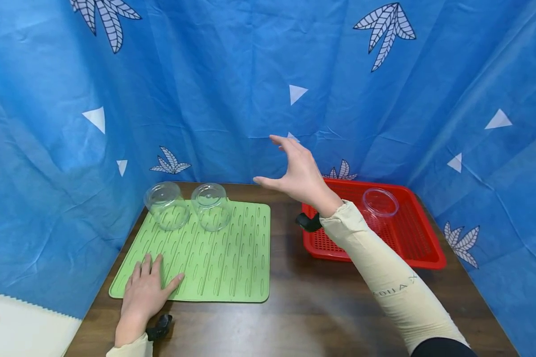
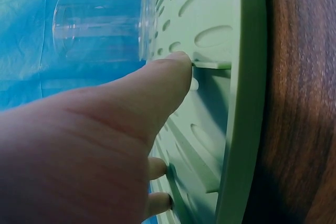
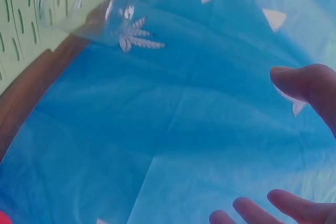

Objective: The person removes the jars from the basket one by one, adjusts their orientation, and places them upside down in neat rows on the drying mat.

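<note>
My left hand (image 1: 144,290) rests flat with spread fingers on the near left corner of a green ribbed drying mat (image 1: 232,277). Two clear cups stand bottom up along the mat's far side, the left cup (image 1: 171,215) close beside the right cup (image 1: 212,214). The left wrist view shows my thumb (image 2: 163,80) on the mat near its edge, with one clear cup (image 2: 100,24) beyond. Raised above the table between mat and basket, my right hand (image 1: 301,173) holds nothing, thumb and fingers wide apart. Both cups lie to its left.
A red plastic basket (image 1: 431,248) stands at the right with another clear container (image 1: 381,202) in it, partly behind my right forearm. Blue patterned curtain (image 1: 232,89) hangs around the back and sides of the brown wooden table (image 1: 290,317).
</note>
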